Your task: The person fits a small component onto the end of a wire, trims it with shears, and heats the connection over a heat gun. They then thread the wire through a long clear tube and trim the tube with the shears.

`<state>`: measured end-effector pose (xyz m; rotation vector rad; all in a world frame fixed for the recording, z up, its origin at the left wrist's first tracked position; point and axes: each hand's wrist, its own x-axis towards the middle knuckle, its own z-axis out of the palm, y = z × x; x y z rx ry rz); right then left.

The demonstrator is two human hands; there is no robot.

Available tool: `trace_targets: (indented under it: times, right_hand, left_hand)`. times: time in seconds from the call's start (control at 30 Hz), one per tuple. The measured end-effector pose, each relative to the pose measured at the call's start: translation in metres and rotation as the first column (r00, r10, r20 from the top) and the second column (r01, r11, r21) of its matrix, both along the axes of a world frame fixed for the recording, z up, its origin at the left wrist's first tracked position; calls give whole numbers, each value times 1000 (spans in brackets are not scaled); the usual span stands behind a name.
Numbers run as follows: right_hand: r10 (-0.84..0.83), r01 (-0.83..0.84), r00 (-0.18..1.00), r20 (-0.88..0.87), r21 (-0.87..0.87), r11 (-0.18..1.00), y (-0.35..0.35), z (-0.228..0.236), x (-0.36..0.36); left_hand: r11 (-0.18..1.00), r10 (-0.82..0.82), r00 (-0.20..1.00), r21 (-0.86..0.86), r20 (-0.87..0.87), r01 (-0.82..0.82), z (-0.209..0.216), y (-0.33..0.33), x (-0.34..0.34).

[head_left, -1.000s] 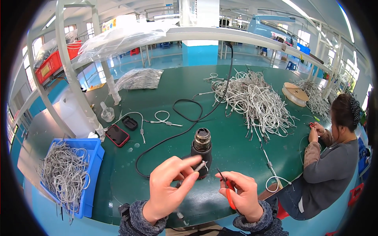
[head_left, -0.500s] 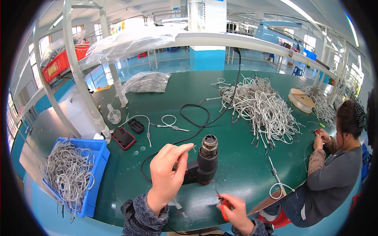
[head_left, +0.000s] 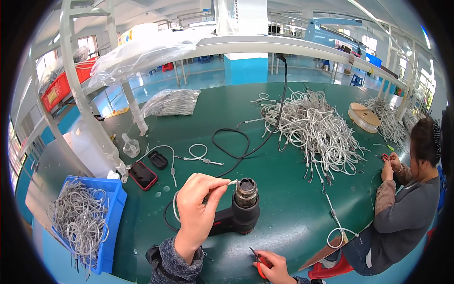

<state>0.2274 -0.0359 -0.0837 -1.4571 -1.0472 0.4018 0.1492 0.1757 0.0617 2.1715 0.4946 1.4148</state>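
Observation:
Pinched between the thumb and forefinger of my left hand point(head_left: 199, 204) is the end of a light grey cable point(head_left: 233, 182). That end sits at the rim of the nozzle of a black heat gun point(head_left: 245, 212), which stands nozzle up on the table. Part of the cable shows behind my wrist. Lower right, my right hand point(head_left: 276, 270) is closed around a red-handled tool point(head_left: 260, 267) with a thin dark pointed tip; my fingers hide its exact kind. The tool is just above the green tabletop point(head_left: 293, 213), apart from the heat gun.
A blue bin point(head_left: 116, 208) of cables stands left, near a phone point(head_left: 143, 175). A cable heap point(head_left: 317, 125) and a spool point(head_left: 364, 118) lie at the right. A black cord point(head_left: 248, 154) crosses the table. A co-worker point(head_left: 406, 203) sits right, hands on something red.
My left hand has brought the cable end right and down to the heat gun's nozzle. My right hand, still gripping the red-handled tool, has moved slightly lower and to the left.

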Motion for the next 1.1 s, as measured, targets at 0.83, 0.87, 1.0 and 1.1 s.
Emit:
trace_targets:
  times: [0.83,0.87,1.0,1.1]
  right_hand:
    - [38,-38,999,-2,-9,999,2,6,2]
    - [38,-38,999,-2,-10,999,2,6,2]
    - [36,-36,999,-3,-12,999,2,5,2]
    - [38,-38,999,19,-21,999,2,6,2]
  left_hand:
    - [999,9,999,50,-36,-7,3,-6,5]
    - [999,10,999,50,-37,-8,3,-6,5]
    - [999,11,999,46,-37,-9,3,-6,4]
    - [999,11,999,46,-38,-10,3,-6,4]
